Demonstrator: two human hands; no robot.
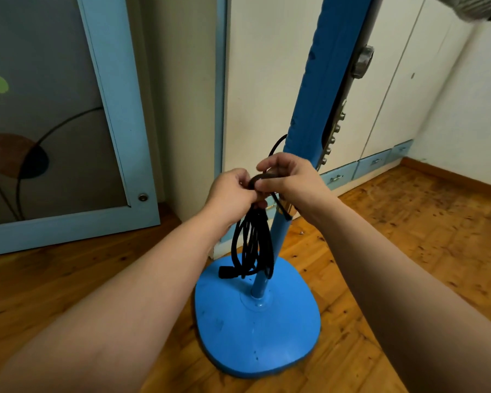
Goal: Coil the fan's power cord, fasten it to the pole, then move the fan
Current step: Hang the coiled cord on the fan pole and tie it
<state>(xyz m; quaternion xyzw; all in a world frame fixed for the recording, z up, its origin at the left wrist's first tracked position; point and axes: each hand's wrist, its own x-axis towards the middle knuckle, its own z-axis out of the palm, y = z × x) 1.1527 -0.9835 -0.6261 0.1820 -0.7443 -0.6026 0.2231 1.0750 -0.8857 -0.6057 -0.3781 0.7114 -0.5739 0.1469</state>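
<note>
Two hands are being used at the top of the coiled bundle, just in front of the fan's pole. Furthest left, a blue-framed panel is being seen against the wall, well apart from the work. Next, the left hand is being clenched round the gathered top of the power cord, whose black loops are hanging beside the pole, with the plug dangling close over the blue base; whether it is touching cannot be told. To its right, the right hand is being closed on a strand of the same cord, pinched between thumb and fingertips and curved over the bundle's neck. Beyond it, a further length is being led up behind the pole. The step in hand is being judged as the tying-off of the coil. For this to be done well, the loops are best being gripped firmly by the left hand while the free strand is being wound snugly round neck and pole together, so that no slack is being left to slip down. At the far right, the fan head is being glimpsed at the frame's edge.
</note>
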